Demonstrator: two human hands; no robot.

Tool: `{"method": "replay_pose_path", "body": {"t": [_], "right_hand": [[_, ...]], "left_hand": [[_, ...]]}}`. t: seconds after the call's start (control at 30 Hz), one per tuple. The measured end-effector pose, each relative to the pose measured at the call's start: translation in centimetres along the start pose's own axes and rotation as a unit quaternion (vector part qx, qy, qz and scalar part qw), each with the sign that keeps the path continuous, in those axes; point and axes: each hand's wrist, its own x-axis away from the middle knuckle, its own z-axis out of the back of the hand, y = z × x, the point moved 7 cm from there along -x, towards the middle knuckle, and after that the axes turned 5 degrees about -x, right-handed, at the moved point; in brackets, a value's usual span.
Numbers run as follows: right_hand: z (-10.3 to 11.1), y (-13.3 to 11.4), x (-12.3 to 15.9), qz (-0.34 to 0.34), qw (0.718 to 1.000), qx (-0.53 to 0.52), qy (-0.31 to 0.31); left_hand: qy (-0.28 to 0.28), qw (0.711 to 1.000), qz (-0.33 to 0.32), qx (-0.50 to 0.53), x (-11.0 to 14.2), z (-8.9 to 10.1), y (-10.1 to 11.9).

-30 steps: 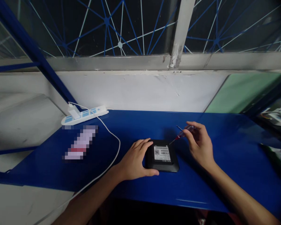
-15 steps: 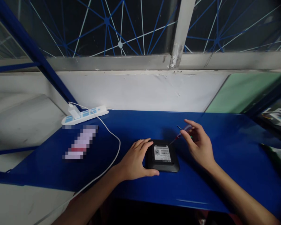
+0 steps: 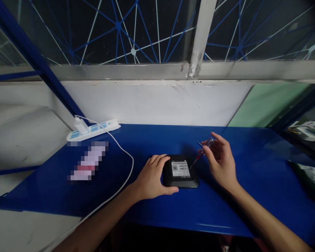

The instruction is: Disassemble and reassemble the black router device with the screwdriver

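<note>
A flat black device [image 3: 185, 183] lies on the blue table, its white printed label [image 3: 180, 169] with a QR code facing up. My left hand [image 3: 152, 177] is wrapped round its left side, fingers along the far edge and thumb on the near edge. In my right hand [image 3: 222, 159] I hold a screwdriver [image 3: 201, 151] with a clear and red handle between thumb and fingers. The screwdriver points down and left, its tip at the device's right side; whether it sits in a screw is too small to tell. A second thin dark shaft shows beside my right fingertips.
A white power strip [image 3: 105, 126] with a plugged-in charger stands at the back left. Its white cable [image 3: 132, 164] curves across the table left of my left hand. A blurred-out pinkish object [image 3: 88, 161] lies nearby. A dark green and silvery item [image 3: 309, 175] rests at far right.
The screwdriver's tip has come from the device's far right corner a little nearer along its right side. The device and my left hand have shifted slightly away from me. The view has moved slightly.
</note>
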Motion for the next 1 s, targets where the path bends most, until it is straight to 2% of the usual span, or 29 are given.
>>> {"method": "replay_pose_path", "body": {"t": [0.13, 0.33, 1.0], "right_hand": [[-0.3, 0.0, 0.1, -0.016, 1.0, 0.014, -0.02], [0.0, -0.1, 0.0, -0.013, 1.0, 0.028, -0.006], [0.2, -0.7, 0.0, 0.007, 0.999, 0.044, -0.002]], "left_hand": [[0.004, 1.0, -0.01, 0.002, -1.6, 0.0, -0.6], [-0.02, 0.999, -0.032, 0.01, -3.3, -0.1, -1.4], [-0.029, 0.999, -0.018, 0.02, -2.9, -0.2, -1.5]]}}
